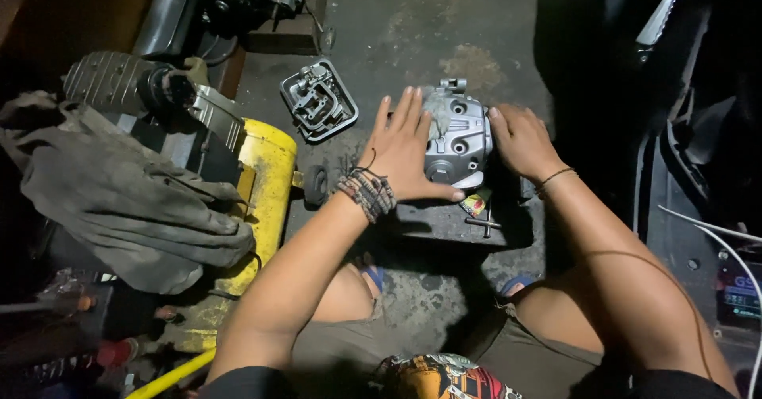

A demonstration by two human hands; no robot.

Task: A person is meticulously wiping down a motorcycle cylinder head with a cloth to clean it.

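Here, a silver-grey cast-metal engine head cover with round bolt recesses (456, 137) sits on a dark flat block (444, 223) on the stained concrete floor (444, 50), between the person's knees. Left hand (405, 149) lies flat over the casting's left side, fingers spread and extended, thumb stretched along its lower edge; palm pressing rather than gripping. Right hand (520, 141) cups the right flank, fingers curled onto the edge; whether they close under it I cannot tell.

Judgement: casting looks stiff, dense, heavy for its bulk, likely oily, so prone to slip. Not fragile as a whole, though thin fins and the machined mating face could chip or scar if dropped. Best purchase is the two opposite flanks, both hands, fingers hooked below the rim.

Nearby: a second, smaller grey finned metal cover (319, 100) lies well apart to the upper left; a yellow metal cylinder (266, 185) with a crumpled grey rag (119, 201) stands left.
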